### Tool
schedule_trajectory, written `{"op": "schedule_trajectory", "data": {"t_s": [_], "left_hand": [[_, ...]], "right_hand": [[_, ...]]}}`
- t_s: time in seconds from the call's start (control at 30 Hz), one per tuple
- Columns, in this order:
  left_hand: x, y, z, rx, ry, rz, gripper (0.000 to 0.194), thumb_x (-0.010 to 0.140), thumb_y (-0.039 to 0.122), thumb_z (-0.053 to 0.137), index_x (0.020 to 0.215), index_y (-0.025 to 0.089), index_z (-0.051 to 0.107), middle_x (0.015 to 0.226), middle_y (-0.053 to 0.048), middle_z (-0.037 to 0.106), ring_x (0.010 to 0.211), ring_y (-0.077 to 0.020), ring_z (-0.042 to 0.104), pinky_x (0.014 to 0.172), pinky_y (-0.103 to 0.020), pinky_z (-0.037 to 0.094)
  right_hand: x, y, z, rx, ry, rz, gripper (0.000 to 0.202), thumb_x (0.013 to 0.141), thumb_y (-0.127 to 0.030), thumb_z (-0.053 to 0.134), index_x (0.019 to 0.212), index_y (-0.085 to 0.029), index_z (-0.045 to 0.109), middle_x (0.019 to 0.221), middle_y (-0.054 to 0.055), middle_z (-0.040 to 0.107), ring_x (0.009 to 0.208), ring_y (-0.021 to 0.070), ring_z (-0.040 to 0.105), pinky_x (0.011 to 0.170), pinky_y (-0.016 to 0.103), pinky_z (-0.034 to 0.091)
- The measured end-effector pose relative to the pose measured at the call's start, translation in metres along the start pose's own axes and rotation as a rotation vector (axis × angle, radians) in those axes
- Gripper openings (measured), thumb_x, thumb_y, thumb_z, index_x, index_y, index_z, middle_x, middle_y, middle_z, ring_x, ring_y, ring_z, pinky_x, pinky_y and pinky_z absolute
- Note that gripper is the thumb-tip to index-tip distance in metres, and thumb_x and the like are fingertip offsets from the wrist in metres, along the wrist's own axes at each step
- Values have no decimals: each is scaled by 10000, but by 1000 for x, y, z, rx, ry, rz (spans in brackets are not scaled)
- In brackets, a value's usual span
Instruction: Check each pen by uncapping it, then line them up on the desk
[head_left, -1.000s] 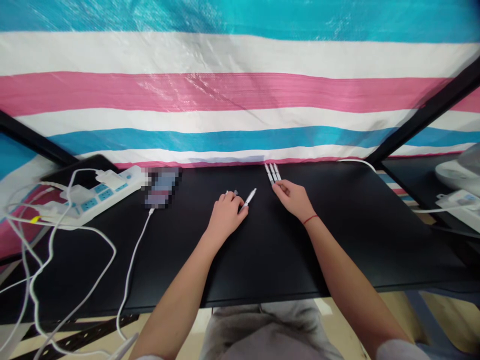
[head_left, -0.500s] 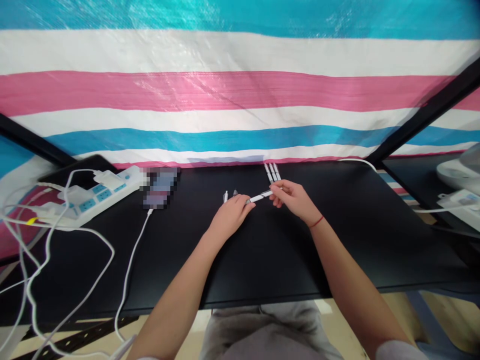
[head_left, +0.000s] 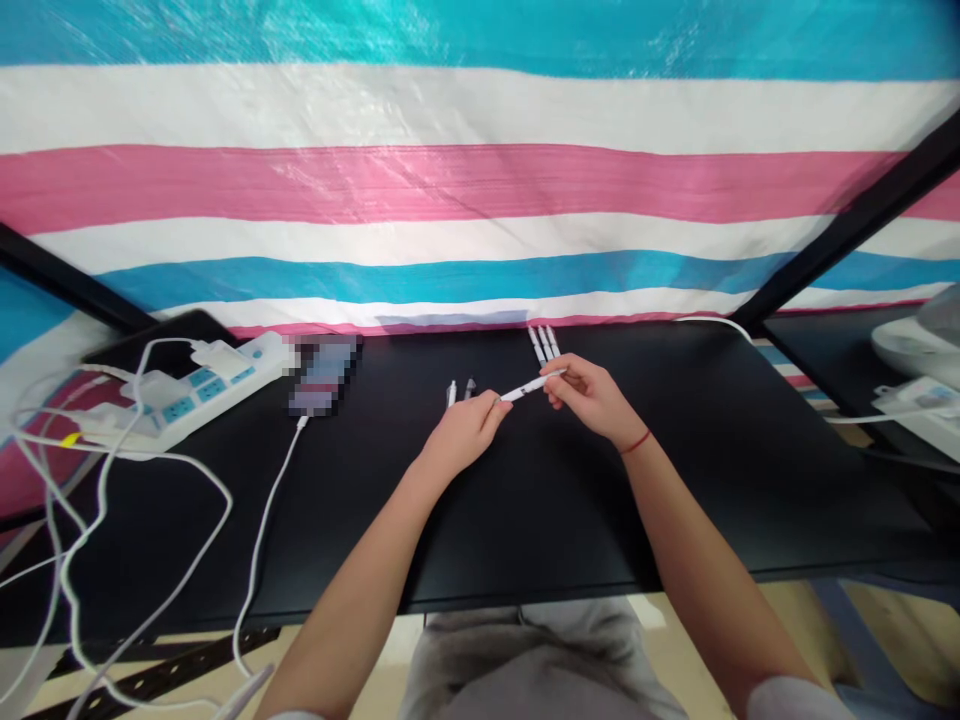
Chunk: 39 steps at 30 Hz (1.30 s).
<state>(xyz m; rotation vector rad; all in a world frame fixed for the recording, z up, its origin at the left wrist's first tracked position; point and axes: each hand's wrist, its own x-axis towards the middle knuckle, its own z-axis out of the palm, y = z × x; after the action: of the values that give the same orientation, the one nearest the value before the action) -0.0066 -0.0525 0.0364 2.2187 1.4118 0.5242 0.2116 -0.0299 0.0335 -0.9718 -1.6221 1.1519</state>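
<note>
Left hand [head_left: 463, 432] and right hand [head_left: 594, 396] are gripping opposite ends of a white pen [head_left: 523, 390]. Three pens [head_left: 545, 343] are lying just beyond.

So a second ago the white pen [head_left: 523, 391] stuck out of just the left hand [head_left: 463, 430]. Now the right hand [head_left: 589, 395] has come off the three lined-up pens [head_left: 544, 344] and grabbed the other end. The pen's tilted flatter too, and the two small items [head_left: 451, 394] past the left knuckles show more.
</note>
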Motion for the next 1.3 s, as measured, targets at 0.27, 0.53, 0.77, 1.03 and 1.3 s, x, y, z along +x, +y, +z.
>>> {"op": "schedule_trajectory", "data": {"t_s": [0.27,0.53,0.77,1.03,1.3], "left_hand": [[0,-8,5,-95,149,25,277,913,408,483,1095,203,526,896,-22,632,767,-169,602,718,-275,435],[2,-16,4,-135,350,74,234,900,357,541,1039,202,648,971,-40,682,812,-158,616,787,-276,462],[2,-16,2,-248,404,-27,288,868,413,580,1066,244,704,819,-15,685,685,-144,592,675,-263,470],[5,-18,5,-523,366,-126,343,874,422,553,1115,212,676,944,-56,727,753,-154,656,763,-290,528],[5,-16,3,-629,400,-175,352,855,429,577,1086,185,683,904,-63,721,758,-152,652,761,-289,536]], "right_hand": [[3,-3,-1,18,115,38,244,823,-408,649,905,-179,635,692,5,609,604,124,584,583,274,521],[5,5,-11,153,166,29,293,787,-365,700,1004,-197,597,805,17,636,692,143,619,592,273,526],[5,2,-10,58,130,126,302,867,-479,567,837,-180,596,667,5,612,492,90,517,446,222,422],[6,-2,-14,170,170,134,296,764,-426,702,899,-190,586,679,-17,599,557,101,543,517,235,469],[5,2,-14,34,151,166,365,861,-518,550,750,-171,574,628,-2,572,464,73,468,408,203,369]]}}
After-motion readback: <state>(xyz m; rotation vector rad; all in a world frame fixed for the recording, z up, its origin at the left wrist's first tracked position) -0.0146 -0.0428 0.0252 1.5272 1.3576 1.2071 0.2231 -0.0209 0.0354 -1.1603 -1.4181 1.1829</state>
